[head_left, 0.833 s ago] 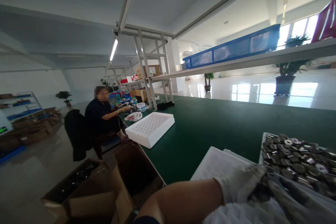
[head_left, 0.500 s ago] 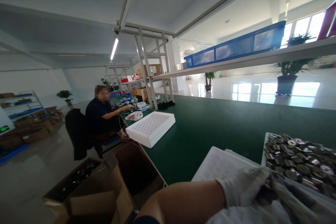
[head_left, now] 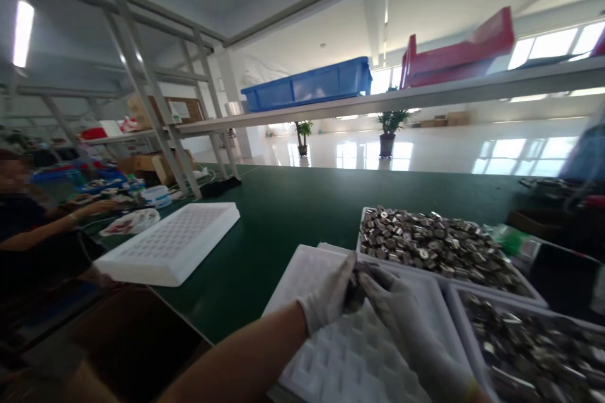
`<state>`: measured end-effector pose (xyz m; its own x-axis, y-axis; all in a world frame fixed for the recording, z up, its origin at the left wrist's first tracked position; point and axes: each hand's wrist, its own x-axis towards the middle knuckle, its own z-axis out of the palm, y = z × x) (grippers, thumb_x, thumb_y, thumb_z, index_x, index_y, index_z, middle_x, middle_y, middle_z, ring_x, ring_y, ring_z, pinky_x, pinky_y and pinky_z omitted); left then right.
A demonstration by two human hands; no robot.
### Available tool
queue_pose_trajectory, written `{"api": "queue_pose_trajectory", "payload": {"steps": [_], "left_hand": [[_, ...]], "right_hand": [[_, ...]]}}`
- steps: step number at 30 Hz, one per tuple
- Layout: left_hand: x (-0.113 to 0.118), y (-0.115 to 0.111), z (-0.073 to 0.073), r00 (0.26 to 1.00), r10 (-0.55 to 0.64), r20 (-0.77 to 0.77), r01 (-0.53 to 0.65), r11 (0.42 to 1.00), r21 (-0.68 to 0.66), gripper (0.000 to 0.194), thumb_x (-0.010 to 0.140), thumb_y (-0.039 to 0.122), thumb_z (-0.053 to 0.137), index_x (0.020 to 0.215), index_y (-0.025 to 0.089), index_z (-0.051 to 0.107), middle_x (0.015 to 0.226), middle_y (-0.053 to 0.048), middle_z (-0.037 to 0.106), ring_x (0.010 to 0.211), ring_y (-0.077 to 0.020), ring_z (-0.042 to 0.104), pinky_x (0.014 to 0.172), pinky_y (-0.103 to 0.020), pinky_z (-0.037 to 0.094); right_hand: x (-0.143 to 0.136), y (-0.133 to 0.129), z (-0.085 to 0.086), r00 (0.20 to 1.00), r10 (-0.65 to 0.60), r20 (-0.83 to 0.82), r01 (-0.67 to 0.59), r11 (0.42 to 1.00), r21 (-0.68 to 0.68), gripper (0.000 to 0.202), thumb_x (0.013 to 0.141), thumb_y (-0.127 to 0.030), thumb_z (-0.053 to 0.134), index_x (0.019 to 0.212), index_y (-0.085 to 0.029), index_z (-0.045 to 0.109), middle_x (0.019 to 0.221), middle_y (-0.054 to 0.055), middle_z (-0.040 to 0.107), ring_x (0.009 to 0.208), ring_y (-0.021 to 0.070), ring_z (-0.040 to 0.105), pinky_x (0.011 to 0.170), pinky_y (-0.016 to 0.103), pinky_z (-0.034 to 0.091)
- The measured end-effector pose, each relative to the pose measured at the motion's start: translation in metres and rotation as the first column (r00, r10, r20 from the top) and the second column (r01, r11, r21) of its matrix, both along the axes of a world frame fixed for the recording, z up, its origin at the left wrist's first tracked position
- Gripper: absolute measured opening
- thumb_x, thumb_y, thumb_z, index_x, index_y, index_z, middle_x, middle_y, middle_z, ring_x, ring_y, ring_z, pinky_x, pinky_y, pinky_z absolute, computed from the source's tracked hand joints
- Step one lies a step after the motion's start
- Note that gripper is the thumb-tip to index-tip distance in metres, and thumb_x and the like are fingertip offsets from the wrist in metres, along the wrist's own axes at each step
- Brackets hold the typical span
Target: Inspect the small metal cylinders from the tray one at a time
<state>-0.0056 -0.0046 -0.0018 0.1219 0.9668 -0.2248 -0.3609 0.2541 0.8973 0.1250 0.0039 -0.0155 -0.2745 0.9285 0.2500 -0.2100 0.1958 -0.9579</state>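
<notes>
Where our two gloved hands meet above the white foam tray, we hold a small cluster of dark metal parts between them. The left hand cups the cluster from the side with fingers curled, so its grip is closed on the parts; the right hand presses in from the other side with fingertips touching the same cluster, and we cannot tell whether it truly pinches a piece or only steadies it. We judge the hands sit low over the tray because its empty square pockets lie directly beneath.

Just beyond the hands, touching the foam tray's far edge, a white bin is heaped with small metal rings and nuts, near enough for a short reach. A second bin of similar parts lies to the right, blurred.

Across the green surface, a second foam tray rests well apart, nearer a co-worker's arm at the left. On the shelf above are a blue crate and a red crate.
</notes>
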Motion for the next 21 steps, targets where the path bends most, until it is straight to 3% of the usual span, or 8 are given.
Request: {"api": "queue_pose_trajectory", "payload": {"steps": [4,7,14,21], "left_hand": [[-0.004,-0.005,0.004,0.997,-0.075,-0.013,0.074,0.993,-0.090,0.071,0.074,0.090,0.065,0.064,0.025,0.040,0.046,0.007,0.043,0.038,-0.0072,0.034,0.039,-0.022,0.018],[-0.005,-0.011,0.011,0.997,-0.068,-0.033,0.065,0.995,-0.079,0.069,0.074,0.089,0.067,0.064,0.024,0.044,0.045,0.008,0.043,0.037,-0.0074,0.032,0.038,-0.023,0.018],[-0.009,-0.016,0.022,0.988,0.156,-0.006,-0.155,0.984,0.091,0.062,0.081,0.078,0.071,0.085,0.016,0.068,0.062,0.005,0.055,0.053,-0.0080,0.046,0.051,-0.021,0.037],[-0.006,-0.016,0.019,0.954,0.298,-0.026,-0.292,0.947,0.131,0.073,0.081,0.086,0.063,0.078,0.014,0.075,0.068,-0.004,0.068,0.063,-0.0149,0.061,0.060,-0.027,0.049]], "right_hand": [[-0.006,-0.006,0.009,1.000,0.003,0.019,-0.002,1.000,-0.014,0.051,0.076,-0.064,0.083,0.094,-0.016,0.081,0.093,0.011,0.077,0.090,0.0278,0.072,0.082,0.036,0.061],[-0.004,-0.006,0.013,0.998,-0.008,0.059,0.007,1.000,0.019,0.044,0.080,-0.059,0.081,0.089,-0.015,0.081,0.088,0.010,0.076,0.086,0.0267,0.071,0.079,0.034,0.061],[-0.006,-0.008,0.010,0.993,-0.083,0.087,0.075,0.993,0.087,0.050,0.093,-0.063,0.063,0.110,-0.019,0.079,0.096,0.012,0.076,0.091,0.0259,0.072,0.082,0.035,0.062],[-0.016,-0.023,0.017,0.994,-0.043,0.104,0.028,0.990,0.135,0.042,0.094,-0.044,0.058,0.118,-0.016,0.079,0.111,0.013,0.078,0.101,0.0283,0.074,0.097,0.042,0.061]]}}
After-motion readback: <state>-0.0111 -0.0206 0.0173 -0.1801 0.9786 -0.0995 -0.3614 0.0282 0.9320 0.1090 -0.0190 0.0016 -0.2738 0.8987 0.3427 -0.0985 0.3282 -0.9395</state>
